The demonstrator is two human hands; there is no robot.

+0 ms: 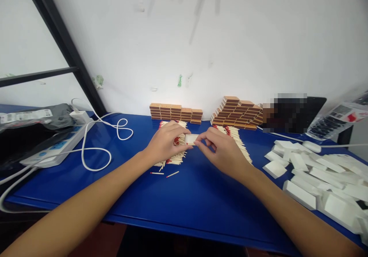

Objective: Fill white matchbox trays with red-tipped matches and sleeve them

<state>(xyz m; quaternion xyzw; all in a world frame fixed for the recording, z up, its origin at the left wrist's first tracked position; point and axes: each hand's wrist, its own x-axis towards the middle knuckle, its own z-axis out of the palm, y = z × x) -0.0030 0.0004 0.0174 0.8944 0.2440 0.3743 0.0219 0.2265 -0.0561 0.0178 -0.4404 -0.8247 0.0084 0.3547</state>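
A small white matchbox tray [191,139] is held level above the table, its hollow side facing up. My left hand [166,141] grips its left end between thumb and fingers. At the right end, my right hand [221,149] is closed in a pinch, apparently on a match lying along the tray's near wall, where a tiny red tip shows. A pile of red-tipped matches [176,160] spreads beneath and behind my left hand. Another pile of matches [240,144] lies behind my right hand, partly hidden by it. Two loose matches [173,174] rest nearer me.
Stacked matchboxes [175,112] and a taller matchbox stack [240,113] stand against the wall. Many white trays [319,172] are heaped at right, near a dark tablet-like screen [296,115] and a plastic bottle [330,121]. A power strip [57,151] and white cables [84,149] lie at left.
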